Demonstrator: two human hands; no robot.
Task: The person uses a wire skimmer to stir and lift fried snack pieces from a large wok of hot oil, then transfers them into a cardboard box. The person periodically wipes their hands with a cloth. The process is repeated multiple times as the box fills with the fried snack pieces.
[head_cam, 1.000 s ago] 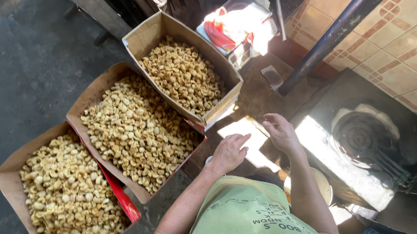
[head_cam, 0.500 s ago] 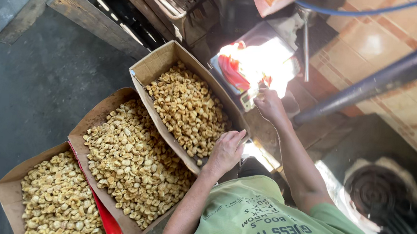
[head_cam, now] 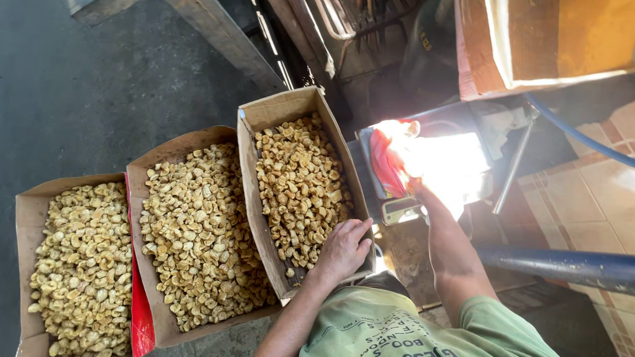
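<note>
Left hand [head_cam: 342, 250]: fingers curled loosely over the near rim of the rightmost cardboard box [head_cam: 257, 197], palm resting on the edge, not pinching anything that we can see. Right hand [head_cam: 414, 188]: stretched forward into a patch of very bright sun; glare washes out the fingers, so we cannot tell whether they are spread or closed on something. It sits beside a red cloth [head_cam: 386, 161] and a small metal piece [head_cam: 401, 209] on the sunlit tray [head_cam: 478, 188].

Risks, as we judge them: this box lies tilted, its near end riding above the middle box [head_cam: 170, 309]. Weight put on the rim through the left hand could tip it or buckle the soft wall and spill pieces [head_cam: 299, 185] onto the dark floor [head_cam: 65, 97]. The blind reach into glare could also knock the metal piece or snag the cloth.

Look of the box: plain brown cardboard, long and open-topped, flaps raised, walls slightly bowed. It is filled nearly level with pale yellow-tan, lumpy, curved pieces, dry-looking and loose. It stands just left of the tray, touching the middle box; a third box [head_cam: 26, 256] lies further left, holding the same pieces, with a red sheet [head_cam: 139, 314] between the two.
</note>
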